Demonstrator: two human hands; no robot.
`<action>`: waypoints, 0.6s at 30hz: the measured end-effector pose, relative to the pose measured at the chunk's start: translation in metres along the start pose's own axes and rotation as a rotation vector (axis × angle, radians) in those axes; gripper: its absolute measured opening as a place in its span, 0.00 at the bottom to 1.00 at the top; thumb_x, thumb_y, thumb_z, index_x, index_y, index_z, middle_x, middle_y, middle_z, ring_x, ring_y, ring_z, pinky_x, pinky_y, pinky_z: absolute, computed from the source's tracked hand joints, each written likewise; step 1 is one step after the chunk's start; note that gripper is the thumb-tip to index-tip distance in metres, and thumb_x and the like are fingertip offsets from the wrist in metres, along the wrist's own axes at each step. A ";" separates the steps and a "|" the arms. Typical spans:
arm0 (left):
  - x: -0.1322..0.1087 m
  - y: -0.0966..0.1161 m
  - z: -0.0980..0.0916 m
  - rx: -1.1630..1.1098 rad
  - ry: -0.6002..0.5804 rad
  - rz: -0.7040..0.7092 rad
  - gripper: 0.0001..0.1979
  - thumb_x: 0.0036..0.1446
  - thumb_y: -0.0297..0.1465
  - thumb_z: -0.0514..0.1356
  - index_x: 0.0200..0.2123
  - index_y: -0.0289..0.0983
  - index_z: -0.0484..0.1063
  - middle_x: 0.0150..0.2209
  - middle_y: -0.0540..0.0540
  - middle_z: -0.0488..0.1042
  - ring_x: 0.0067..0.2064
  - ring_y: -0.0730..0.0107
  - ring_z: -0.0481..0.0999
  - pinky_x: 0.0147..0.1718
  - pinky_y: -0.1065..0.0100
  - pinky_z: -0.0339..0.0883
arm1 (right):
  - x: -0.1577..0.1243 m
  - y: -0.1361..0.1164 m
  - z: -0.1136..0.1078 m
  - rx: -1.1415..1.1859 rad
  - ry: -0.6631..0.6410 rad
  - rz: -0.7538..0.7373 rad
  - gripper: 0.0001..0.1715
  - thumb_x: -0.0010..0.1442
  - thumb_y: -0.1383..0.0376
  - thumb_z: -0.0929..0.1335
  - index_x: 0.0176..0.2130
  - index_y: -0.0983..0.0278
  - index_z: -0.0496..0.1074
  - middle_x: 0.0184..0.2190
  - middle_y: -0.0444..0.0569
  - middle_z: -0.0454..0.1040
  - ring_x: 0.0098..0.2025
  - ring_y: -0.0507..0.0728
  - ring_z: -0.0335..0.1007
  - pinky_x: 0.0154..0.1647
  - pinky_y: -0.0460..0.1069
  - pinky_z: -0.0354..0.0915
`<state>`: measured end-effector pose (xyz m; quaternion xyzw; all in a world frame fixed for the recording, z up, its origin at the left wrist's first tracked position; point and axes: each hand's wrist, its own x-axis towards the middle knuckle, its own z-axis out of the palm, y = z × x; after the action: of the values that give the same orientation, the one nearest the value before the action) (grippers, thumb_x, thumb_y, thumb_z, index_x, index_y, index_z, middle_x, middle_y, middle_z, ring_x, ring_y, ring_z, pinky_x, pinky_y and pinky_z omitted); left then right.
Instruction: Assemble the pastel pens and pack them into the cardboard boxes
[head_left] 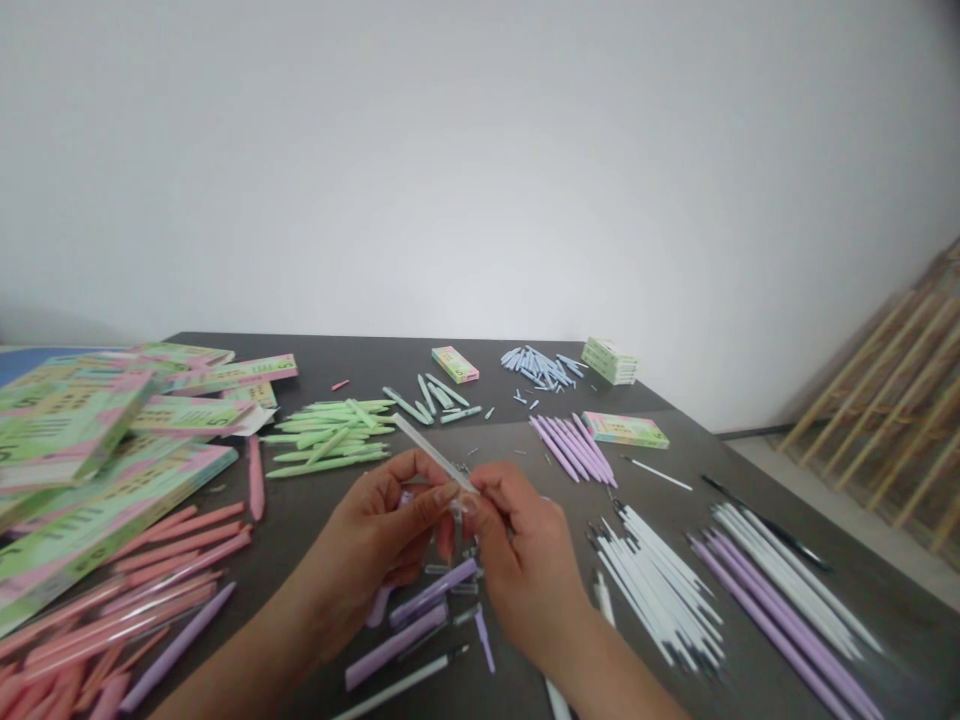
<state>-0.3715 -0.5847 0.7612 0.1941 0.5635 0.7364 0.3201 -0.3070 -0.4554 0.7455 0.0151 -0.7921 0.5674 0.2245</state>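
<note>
Both hands meet over the middle of the table, fingers pinched around a slim whitish tube [431, 450] that slants up to the left. My left hand [375, 530] is closed on it near its lower end; a bit of purple shows behind its fingers. My right hand [529, 560] pinches the same end with thumb and forefinger. Whatever sits between the fingertips is largely covered. Below the hands lie purple pen barrels [397, 645], a small purple clip piece [484, 638], clear plastic parts and a white pen refill [409, 682].
Right of my hands are white refills [660, 590] and long purple pens [780, 620]. Further back lie purple barrels [571, 448], blue pieces [541, 367], green pens [334, 435] and small boxes [611, 360]. Pink pens [142, 600] and printed cartons [75, 480] crowd the left.
</note>
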 end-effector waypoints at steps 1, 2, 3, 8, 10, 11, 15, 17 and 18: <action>0.000 0.000 0.002 0.010 0.005 0.007 0.13 0.51 0.39 0.61 0.29 0.38 0.61 0.16 0.55 0.68 0.13 0.86 0.46 0.11 0.80 0.37 | -0.002 0.000 0.002 -0.029 0.004 -0.016 0.07 0.61 0.64 0.61 0.32 0.62 0.65 0.20 0.40 0.64 0.22 0.49 0.56 0.22 0.44 0.51; -0.001 -0.001 0.005 0.019 0.013 0.018 0.13 0.50 0.39 0.61 0.29 0.39 0.61 0.16 0.56 0.67 0.13 0.86 0.47 0.11 0.80 0.37 | -0.003 0.000 0.003 -0.008 0.007 -0.012 0.07 0.61 0.64 0.61 0.32 0.62 0.64 0.20 0.40 0.64 0.22 0.49 0.56 0.23 0.44 0.51; -0.002 -0.001 0.007 0.030 0.033 0.035 0.13 0.50 0.39 0.61 0.29 0.39 0.60 0.16 0.56 0.66 0.13 0.85 0.48 0.12 0.80 0.38 | -0.003 0.000 0.005 0.059 0.011 0.010 0.07 0.62 0.63 0.61 0.31 0.62 0.63 0.20 0.40 0.63 0.22 0.49 0.56 0.22 0.44 0.51; -0.005 -0.007 0.016 0.179 0.163 0.212 0.12 0.51 0.38 0.60 0.29 0.40 0.60 0.18 0.56 0.65 0.16 0.82 0.55 0.14 0.79 0.44 | 0.002 -0.001 0.009 0.487 -0.023 0.197 0.11 0.60 0.58 0.64 0.30 0.63 0.61 0.17 0.37 0.60 0.17 0.45 0.49 0.16 0.42 0.46; -0.006 -0.010 0.016 0.274 0.167 0.304 0.10 0.52 0.37 0.60 0.30 0.40 0.60 0.19 0.56 0.66 0.17 0.81 0.57 0.15 0.78 0.47 | 0.003 -0.001 0.009 0.551 -0.022 0.257 0.13 0.58 0.57 0.65 0.30 0.63 0.61 0.15 0.36 0.59 0.15 0.44 0.47 0.14 0.41 0.43; -0.006 -0.011 0.015 0.317 0.162 0.341 0.09 0.53 0.36 0.59 0.30 0.40 0.60 0.20 0.56 0.66 0.18 0.80 0.59 0.16 0.78 0.48 | 0.003 -0.001 0.010 0.571 -0.020 0.279 0.14 0.57 0.56 0.66 0.30 0.63 0.61 0.15 0.35 0.59 0.15 0.44 0.46 0.14 0.40 0.42; -0.006 -0.015 0.012 0.416 0.131 0.410 0.05 0.57 0.33 0.55 0.33 0.42 0.59 0.23 0.54 0.68 0.21 0.77 0.64 0.19 0.76 0.54 | 0.003 -0.003 0.009 0.607 -0.019 0.299 0.15 0.56 0.56 0.67 0.30 0.64 0.61 0.15 0.35 0.60 0.14 0.43 0.46 0.13 0.40 0.42; -0.007 -0.017 0.011 0.467 0.128 0.429 0.03 0.58 0.32 0.54 0.33 0.42 0.59 0.24 0.54 0.68 0.24 0.75 0.67 0.22 0.75 0.57 | 0.003 -0.004 0.008 0.611 -0.018 0.300 0.15 0.56 0.55 0.67 0.30 0.64 0.61 0.14 0.35 0.60 0.14 0.43 0.46 0.13 0.39 0.43; -0.007 -0.017 0.009 0.504 0.136 0.440 0.03 0.58 0.31 0.54 0.33 0.42 0.60 0.25 0.53 0.69 0.25 0.74 0.68 0.24 0.74 0.59 | 0.003 -0.005 0.008 0.614 -0.018 0.304 0.16 0.56 0.55 0.67 0.30 0.64 0.61 0.14 0.35 0.60 0.13 0.43 0.46 0.13 0.39 0.43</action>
<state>-0.3560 -0.5801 0.7479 0.3343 0.6925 0.6367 0.0573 -0.3112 -0.4637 0.7487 -0.0311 -0.5795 0.8062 0.1154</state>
